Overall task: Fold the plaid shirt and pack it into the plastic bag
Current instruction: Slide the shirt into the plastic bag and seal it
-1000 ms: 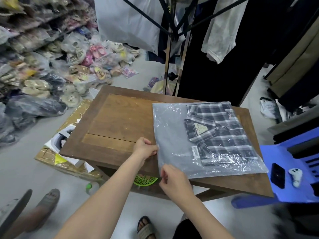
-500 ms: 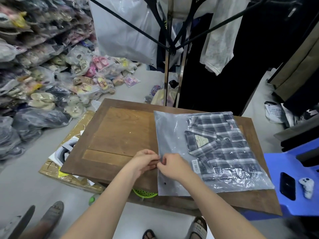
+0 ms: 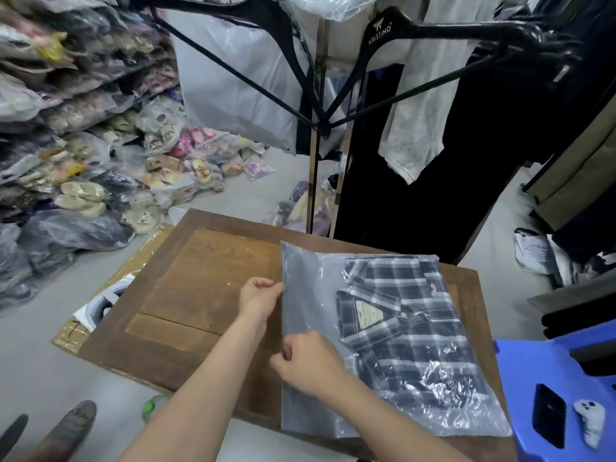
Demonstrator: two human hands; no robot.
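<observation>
Head: left hand (image 3: 259,299), right hand (image 3: 308,366) on bag (image 3: 311,288)

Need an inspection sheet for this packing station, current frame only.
Surface: wooden table, bare wood showing left of the bag.
Job's things: plaid shirt is folded and inside the plastic bag, which lies on the table's right part.
Clutter: black phone and small white object on the blue stool beside the table.
Hands: left hand and right hand both pinch the bag's left edge.
Cables: nothing seen.
Surroundings: garment rack with hangers behind; bagged footwear piled at left; cardboard on the floor.
</observation>
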